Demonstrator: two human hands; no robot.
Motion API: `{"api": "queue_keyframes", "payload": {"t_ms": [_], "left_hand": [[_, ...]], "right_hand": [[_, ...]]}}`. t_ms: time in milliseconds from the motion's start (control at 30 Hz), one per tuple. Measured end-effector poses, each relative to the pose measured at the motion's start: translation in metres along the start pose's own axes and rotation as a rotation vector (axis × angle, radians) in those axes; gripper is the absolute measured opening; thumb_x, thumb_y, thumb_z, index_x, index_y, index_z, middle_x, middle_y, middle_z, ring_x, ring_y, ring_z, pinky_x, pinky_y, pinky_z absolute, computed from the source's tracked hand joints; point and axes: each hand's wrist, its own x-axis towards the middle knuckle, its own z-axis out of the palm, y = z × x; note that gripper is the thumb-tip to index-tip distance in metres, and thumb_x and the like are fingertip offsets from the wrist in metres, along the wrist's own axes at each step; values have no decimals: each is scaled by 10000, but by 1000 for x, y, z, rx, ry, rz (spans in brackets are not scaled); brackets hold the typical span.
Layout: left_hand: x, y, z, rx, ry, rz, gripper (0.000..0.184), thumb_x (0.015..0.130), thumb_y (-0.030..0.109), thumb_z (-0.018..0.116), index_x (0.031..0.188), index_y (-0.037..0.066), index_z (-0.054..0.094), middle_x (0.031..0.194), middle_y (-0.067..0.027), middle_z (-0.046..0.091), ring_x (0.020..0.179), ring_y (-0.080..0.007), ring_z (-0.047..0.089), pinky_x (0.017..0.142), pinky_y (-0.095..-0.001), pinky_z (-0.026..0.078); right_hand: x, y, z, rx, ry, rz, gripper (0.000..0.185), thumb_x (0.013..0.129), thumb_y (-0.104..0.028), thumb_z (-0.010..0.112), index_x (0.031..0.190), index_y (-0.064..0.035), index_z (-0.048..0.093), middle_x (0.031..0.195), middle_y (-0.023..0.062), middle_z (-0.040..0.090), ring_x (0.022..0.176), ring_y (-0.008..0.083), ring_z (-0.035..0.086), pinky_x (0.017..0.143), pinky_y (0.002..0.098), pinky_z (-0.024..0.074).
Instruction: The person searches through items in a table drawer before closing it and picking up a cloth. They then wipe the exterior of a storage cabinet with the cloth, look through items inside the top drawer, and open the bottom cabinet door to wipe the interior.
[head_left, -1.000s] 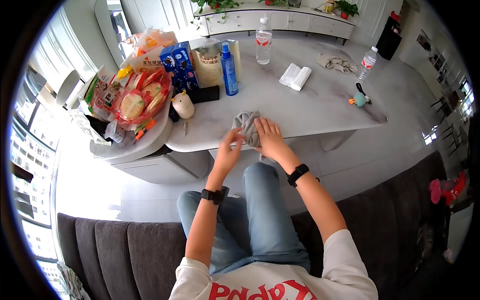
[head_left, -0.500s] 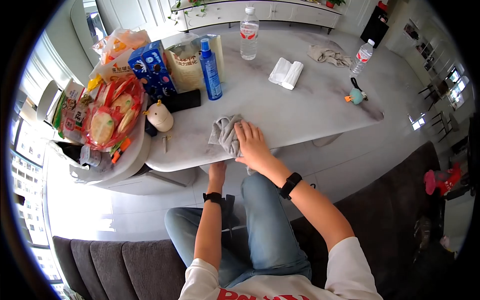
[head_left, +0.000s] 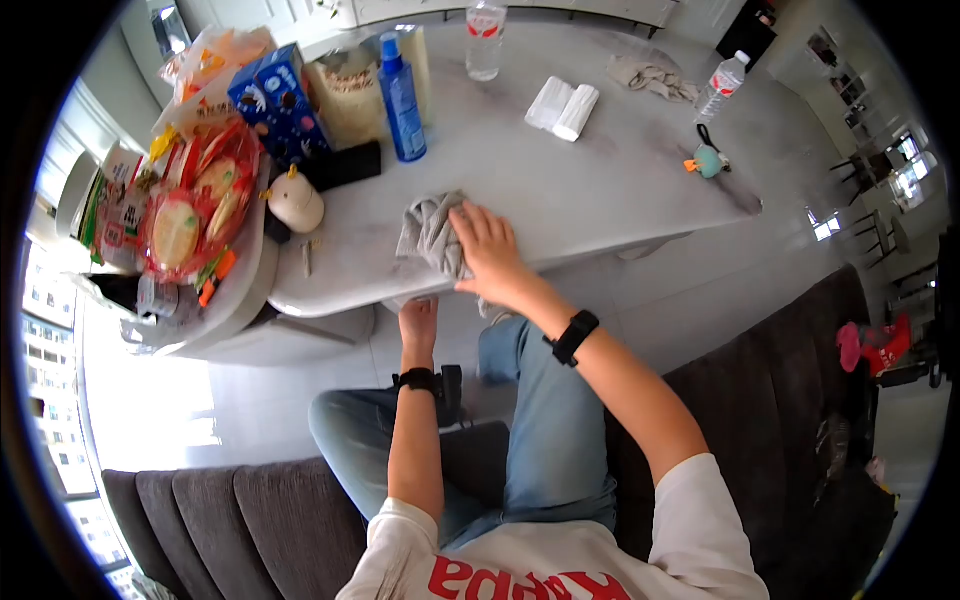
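Right hand [head_left: 488,252] lay palm down on the grey cloth [head_left: 430,235], which sat bunched near the front edge of the bench [head_left: 590,200]. Its grip was loose: fingers extended, slightly parted, resting over the cloth's right side rather than closed round it. Left hand [head_left: 418,320] was at the front edge, lower than the top, fingertips hidden; could not tell how far that grip was open or whether it held anything.

Progress, judged from the lay of things: cloth under one hand, yet crumpled, neither spread flat nor neatly folded; no finished state made out. Second cloth [head_left: 650,77] lay rumpled towards the far right, no hand on it. Blue spray bottle [head_left: 404,115] stood upright beyond the grey cloth, also untouched. White bundle [head_left: 563,108] lay farther back.
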Motion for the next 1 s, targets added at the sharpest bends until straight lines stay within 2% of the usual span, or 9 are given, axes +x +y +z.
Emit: {"api": "queue_keyframes", "payload": {"t_ms": [100, 167, 267, 400, 500, 700, 800, 933, 1000], "left_hand": [[-17, -4, -18, 45, 71, -61, 120, 767, -35, 526, 665, -4, 469, 661, -53, 478, 656, -186, 449, 870, -330, 436], [-51, 22, 9, -557, 175, -284, 97, 719, -90, 485, 707, 6, 480, 695, -64, 488, 698, -204, 479, 899, -351, 423], [-60, 3, -19, -522, 171, -331, 357, 661, -112, 413, 1000, -29, 491, 1036, -121, 518, 985, -269, 491, 990, -428, 382], [-68, 11, -23, -504, 83, -299, 451, 632, -170, 420, 1055, -31, 492, 1047, -112, 522, 999, -270, 485, 926, -386, 398], [-64, 27, -3, -510, 165, -298, 376, 639, -169, 432, 983, -47, 521, 992, -103, 532, 914, -240, 494, 820, -333, 410], [-15, 9, -11, -470, 127, -237, 250, 657, -155, 435, 841, -15, 529, 898, -74, 543, 849, -221, 495, 772, -322, 404], [8, 1, -14, -501, 95, -219, 228, 680, -130, 468, 854, -9, 553, 934, -64, 559, 886, -219, 508, 810, -328, 417], [24, 12, 4, -334, 54, -54, 218, 800, 2, 497, 1004, 56, 549, 1022, -58, 568, 958, -216, 520, 894, -349, 412], [24, 39, 31, -561, 147, -64, 151, 867, 112, 539, 1013, 73, 551, 1041, -46, 571, 991, -194, 522, 922, -349, 412]], "right_hand": [[3, 5, 0, 37, -45, -24, 1020, 602, -271, 818, 1401, -55, 221, 1428, 226, 234, 1308, 409, 240, 1068, 504, 204], [3, 14, 0, 134, -53, -63, 955, 645, -257, 790, 1402, -72, 238, 1437, 204, 239, 1320, 390, 235, 1076, 483, 195], [4, 28, -4, 347, -31, -136, 858, 702, -227, 749, 1398, -89, 265, 1441, 171, 256, 1328, 356, 240, 1088, 439, 192], [3, 23, -5, 350, 13, -155, 841, 687, -217, 759, 1371, -88, 288, 1420, 162, 281, 1311, 348, 264, 1082, 462, 177], [4, 21, -5, 320, 7, -144, 839, 711, -209, 742, 1394, -86, 270, 1437, 174, 265, 1317, 350, 264, 1084, 434, 200], [2, 17, -10, 290, -23, -104, 840, 710, -204, 740, 1397, -88, 270, 1438, 180, 261, 1324, 351, 256, 1085, 439, 193], [3, 18, -9, 319, -19, -114, 838, 716, -207, 733, 1402, -95, 266, 1441, 180, 258, 1332, 347, 247, 1088, 445, 178], [2, 15, -13, 325, -42, -92, 834, 721, -210, 725, 1405, -99, 262, 1443, 176, 256, 1338, 345, 240, 1090, 453, 156], [3, 14, -15, 322, -55, -90, 830, 724, -210, 720, 1406, -101, 260, 1444, 173, 252, 1341, 345, 234, 1091, 457, 147]]}}
